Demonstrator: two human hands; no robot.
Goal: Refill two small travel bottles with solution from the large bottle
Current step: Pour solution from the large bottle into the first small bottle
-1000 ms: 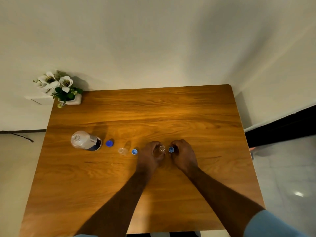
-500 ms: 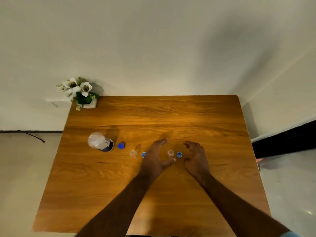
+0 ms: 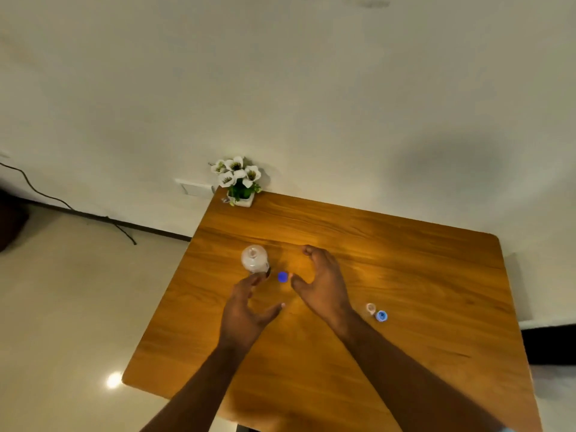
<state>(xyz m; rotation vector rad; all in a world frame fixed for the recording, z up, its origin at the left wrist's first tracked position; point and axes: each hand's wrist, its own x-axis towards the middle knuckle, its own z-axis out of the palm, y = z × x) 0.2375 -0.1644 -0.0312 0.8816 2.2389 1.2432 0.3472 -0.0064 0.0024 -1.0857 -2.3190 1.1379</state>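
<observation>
Both hands, left (image 3: 246, 310) and right (image 3: 324, 282), hovered spread and empty around one blue cap (image 3: 282, 277) beside one large bottle (image 3: 255, 259); one small bottle (image 3: 371, 308) with one cap (image 3: 381, 316) stood right

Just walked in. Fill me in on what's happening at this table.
A person is reaching with both hands toward the large bottle, which stands uncapped on the wooden table. The left hand is open with fingertips near the bottle's base; the right hand is open beside a loose blue cap. Neither holds anything yet. One small travel bottle stands open off to the right with its blue cap next to it. A flower pot sits at the far corner.
</observation>
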